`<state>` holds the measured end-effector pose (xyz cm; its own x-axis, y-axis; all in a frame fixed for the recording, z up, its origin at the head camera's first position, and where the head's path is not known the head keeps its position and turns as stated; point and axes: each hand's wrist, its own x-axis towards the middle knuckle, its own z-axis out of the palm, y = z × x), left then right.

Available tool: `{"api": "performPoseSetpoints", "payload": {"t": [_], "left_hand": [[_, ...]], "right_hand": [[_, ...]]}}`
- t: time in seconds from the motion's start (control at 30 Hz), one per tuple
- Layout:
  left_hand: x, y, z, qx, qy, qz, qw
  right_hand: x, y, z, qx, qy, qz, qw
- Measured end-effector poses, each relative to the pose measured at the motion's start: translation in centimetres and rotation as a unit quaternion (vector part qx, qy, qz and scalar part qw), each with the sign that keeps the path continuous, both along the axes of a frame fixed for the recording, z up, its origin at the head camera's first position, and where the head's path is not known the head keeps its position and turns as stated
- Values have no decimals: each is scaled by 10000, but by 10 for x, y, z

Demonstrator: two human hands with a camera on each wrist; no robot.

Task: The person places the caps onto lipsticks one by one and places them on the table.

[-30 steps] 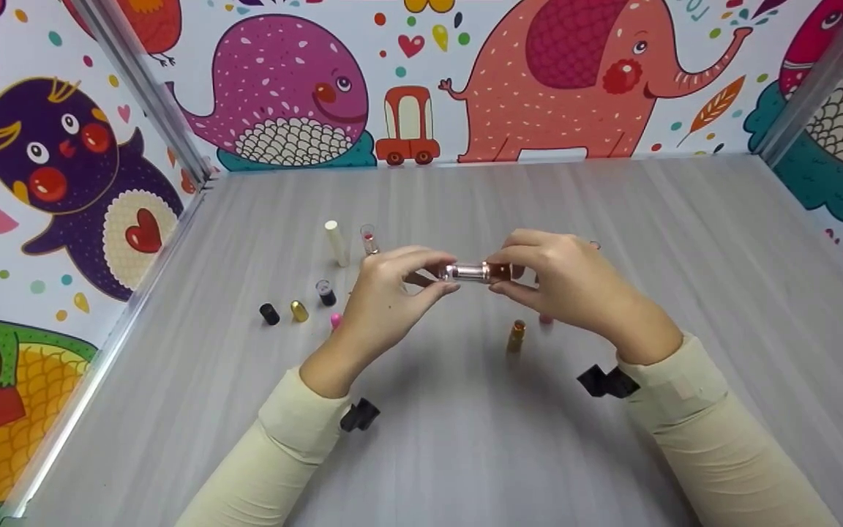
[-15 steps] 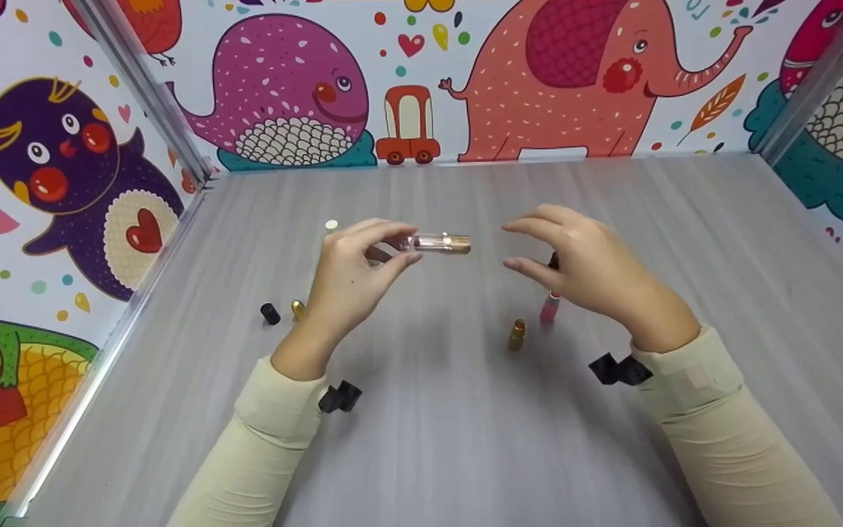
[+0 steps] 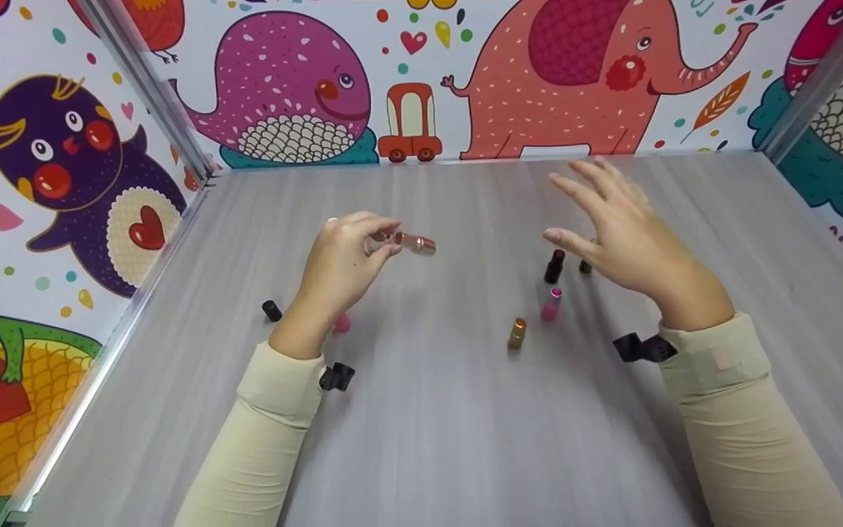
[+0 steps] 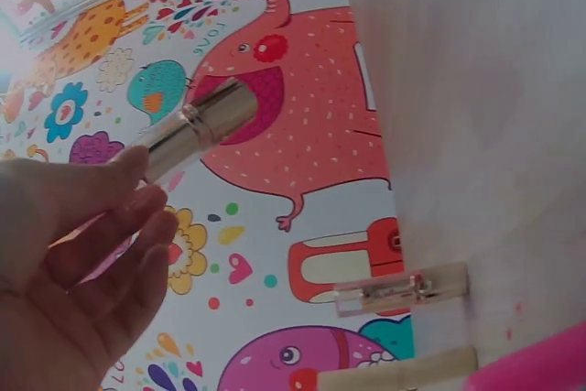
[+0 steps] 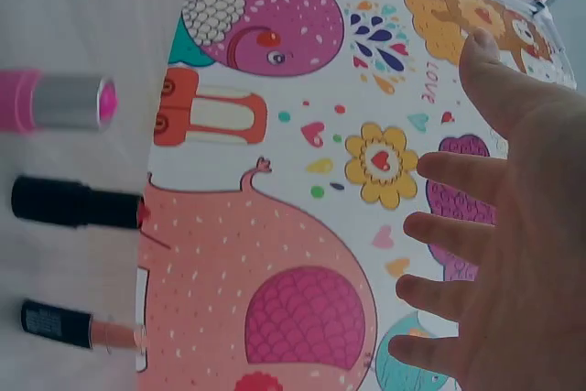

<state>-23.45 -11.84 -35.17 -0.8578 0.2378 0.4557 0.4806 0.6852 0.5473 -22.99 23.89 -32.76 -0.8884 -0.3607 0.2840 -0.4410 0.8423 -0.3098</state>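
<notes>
Left hand: the left hand pinches a rose-gold lipstick tube between thumb and curled fingers, the tube sticking out to the right, lifted off the desk
Held tube: in the left wrist view the rose-gold lipstick tube shows a shiny metal barrel with a ring near its middle, one end hidden in the grip
Right hand: the right hand holds nothing, its fingers spread and nearly straight, raised above the desk, well to the right of the held tube
Dark lipstick: a dark lipstick stands upright on the desk just left of the right hand, right of the held tube and nearer the person
Pink lipstick: a pink lipstick stands just in front of the dark one; the right wrist view shows its silver collar and pink tip
Gold tube: a small gold tube stands alone, near the pink lipstick on the side towards the person
Black cap: a black cap lies on the desk left of the left hand's wrist
Clear cap: a clear cap stands by the wall side in the left wrist view
Surround: cartoon animal walls close in the desk on three sides
</notes>
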Motion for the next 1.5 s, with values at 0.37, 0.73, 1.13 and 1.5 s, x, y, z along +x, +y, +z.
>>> {"api": "performPoseSetpoints", "payload": {"t": [0.37,0.73,1.13,1.5], "left_hand": [[-38,15,-1,-1646,-1010,257,9808],[-76,29,-7,-2320,-1227,461,9638],[-83,30,-19,-2995,-770,599,9491],[-86,30,-21,-2920,-814,582,9512]], "right_hand": [[-12,24,-5,-26,-302,-286,9991],[-14,26,-5,41,-346,-303,9989],[-14,24,-6,-40,-306,-214,9993],[-13,23,-5,-38,-320,-200,9993]]}}
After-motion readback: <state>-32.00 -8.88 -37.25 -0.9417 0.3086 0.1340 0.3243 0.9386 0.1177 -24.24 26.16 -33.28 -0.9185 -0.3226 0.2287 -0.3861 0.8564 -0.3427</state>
